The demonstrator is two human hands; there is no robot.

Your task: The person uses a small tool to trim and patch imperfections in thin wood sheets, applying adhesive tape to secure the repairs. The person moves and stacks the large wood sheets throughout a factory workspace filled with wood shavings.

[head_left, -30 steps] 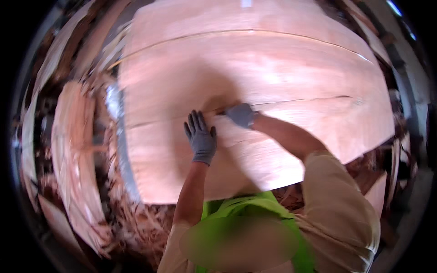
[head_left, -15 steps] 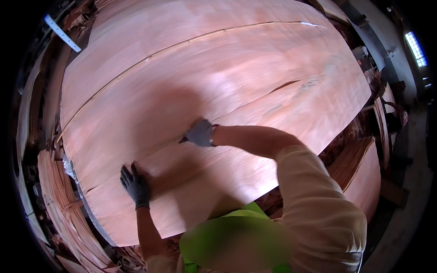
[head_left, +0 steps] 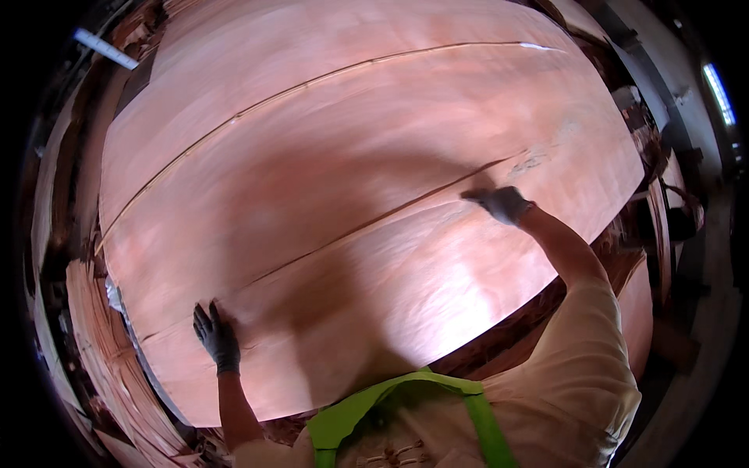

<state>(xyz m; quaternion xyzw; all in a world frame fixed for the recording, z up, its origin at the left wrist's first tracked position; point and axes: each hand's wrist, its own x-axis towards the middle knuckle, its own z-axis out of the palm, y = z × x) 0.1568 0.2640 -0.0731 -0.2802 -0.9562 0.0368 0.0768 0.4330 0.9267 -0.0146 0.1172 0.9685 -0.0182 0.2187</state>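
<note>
A broad pinkish wood veneer sheet [head_left: 328,203] lies in front of me. A dark split [head_left: 390,212] runs diagonally across it, widest toward the right and thinning to the left. My left hand [head_left: 217,337], in a dark grey glove, rests open near the sheet's lower left, fingers apart. My right hand [head_left: 503,204], in a lighter grey glove, is closed just below the right part of the split. A small dark tip juts from its fingers toward the left; I cannot make out what it belongs to.
A long thin strip [head_left: 328,76] curves across the far part of the surface. Bundles of veneer [head_left: 117,359] stand on the left, and a veneer stack [head_left: 632,312] at the right. A white ruler-like bar [head_left: 106,48] shows at upper left.
My right hand has moved right and away along the split, from the sheet's middle. The split now looks longer and more open through the middle. My left hand has shifted slightly left.
</note>
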